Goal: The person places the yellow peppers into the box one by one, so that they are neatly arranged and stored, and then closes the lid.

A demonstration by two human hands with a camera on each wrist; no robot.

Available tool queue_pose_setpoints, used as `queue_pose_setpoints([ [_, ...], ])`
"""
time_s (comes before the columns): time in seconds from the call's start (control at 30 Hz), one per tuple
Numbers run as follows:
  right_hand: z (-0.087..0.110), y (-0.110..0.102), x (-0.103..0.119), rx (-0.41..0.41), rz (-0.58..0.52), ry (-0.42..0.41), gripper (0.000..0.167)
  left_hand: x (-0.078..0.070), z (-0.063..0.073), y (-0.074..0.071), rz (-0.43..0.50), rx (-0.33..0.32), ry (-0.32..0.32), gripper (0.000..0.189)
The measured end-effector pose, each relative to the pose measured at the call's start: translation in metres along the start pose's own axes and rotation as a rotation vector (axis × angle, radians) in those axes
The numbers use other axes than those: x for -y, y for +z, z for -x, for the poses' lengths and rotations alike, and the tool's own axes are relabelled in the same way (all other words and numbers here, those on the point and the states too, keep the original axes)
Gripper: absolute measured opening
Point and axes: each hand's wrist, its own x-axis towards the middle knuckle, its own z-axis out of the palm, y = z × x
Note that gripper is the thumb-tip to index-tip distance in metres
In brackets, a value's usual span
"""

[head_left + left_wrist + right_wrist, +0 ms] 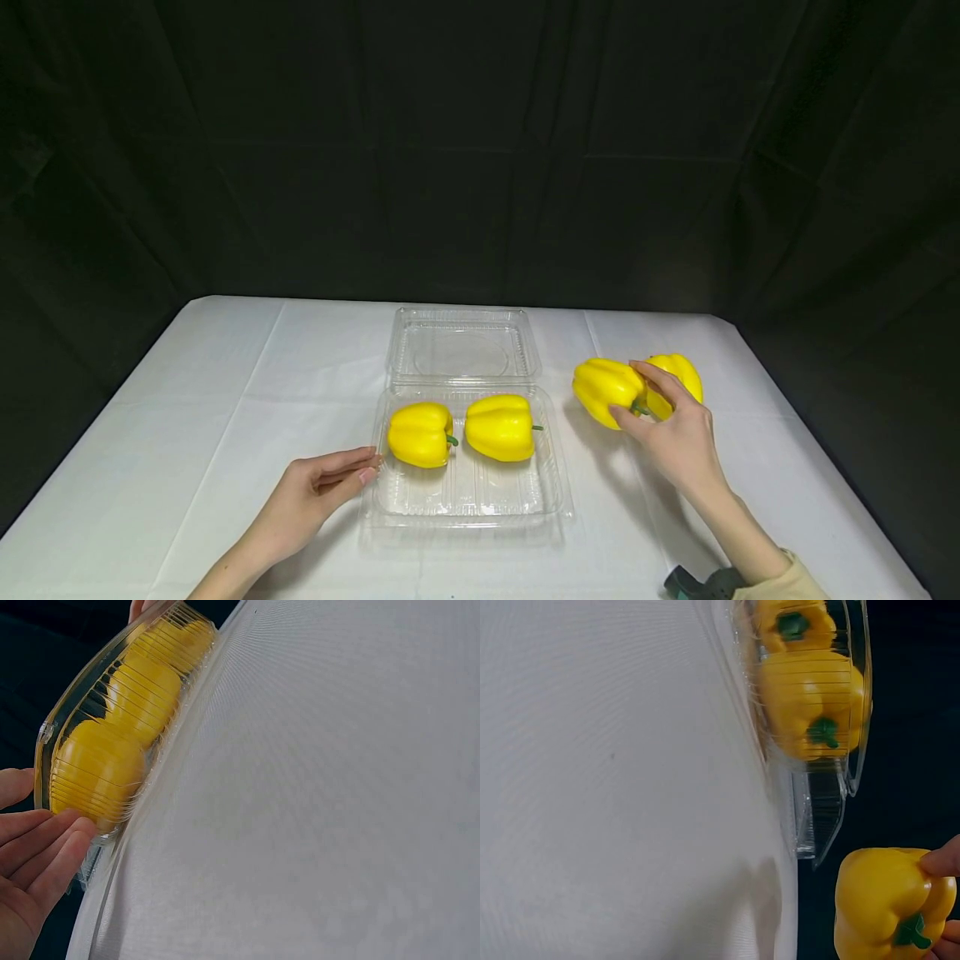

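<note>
One pepper (602,390) hangs pinched in the right hand (681,435), thumb opposite fingers; the left hand (309,498), nearly straight-fingered, touches the box (487,502) beside it.

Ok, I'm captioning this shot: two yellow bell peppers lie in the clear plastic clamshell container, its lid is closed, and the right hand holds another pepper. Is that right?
The lid isn't closed: the head view shows it lying open. Two yellow bell peppers do lie in the clear plastic clamshell container, and the right hand holds another pepper.
</note>
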Motion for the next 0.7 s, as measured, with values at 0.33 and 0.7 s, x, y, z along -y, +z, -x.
queue_pose_setpoints([
  [0.33,0.002,-0.003,0.006,0.016,-0.024,0.005,0.064,0.001,-0.001,0.0,0.009,-0.003,-0.022,0.044],
  [0.7,0.006,-0.005,0.015,0.04,-0.062,0.0,0.066,0.0,0.0,0.0,0.008,0.002,0.005,0.042],
])
